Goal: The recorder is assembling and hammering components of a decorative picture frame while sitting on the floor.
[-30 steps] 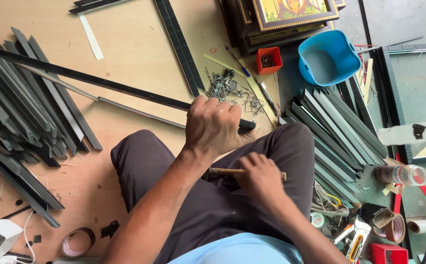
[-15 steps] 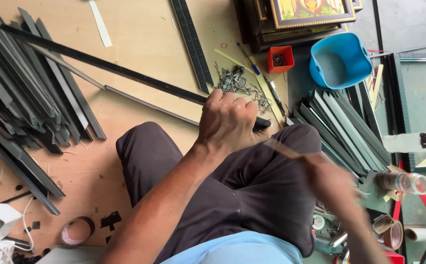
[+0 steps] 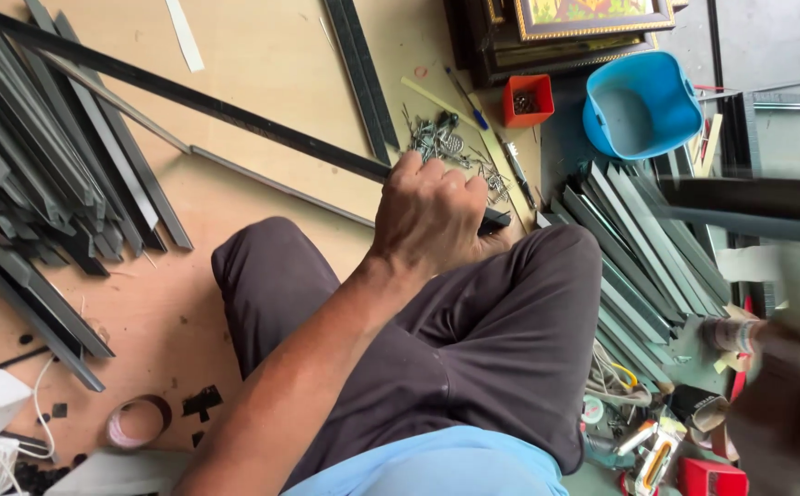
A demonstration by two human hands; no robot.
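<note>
While the fingers curl tight around the long black strip (image 3: 234,118), the left hand (image 3: 432,213) pins it just above the knee (image 3: 547,266). Beside that knee, the right hand (image 3: 786,404) is a blur; I cannot tell its fingers. Nails (image 3: 446,145) lie just past the knee.

Nails (image 3: 446,142) between long strip (image 3: 188,101) and tub (image 3: 643,106), box (image 3: 527,99) beside

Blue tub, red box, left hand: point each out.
Blue tub (image 3: 602,108): head view, on its left rim.
Red box (image 3: 511,115): head view, on its front wall.
Left hand (image 3: 429,213): head view, on the knuckles.
</note>
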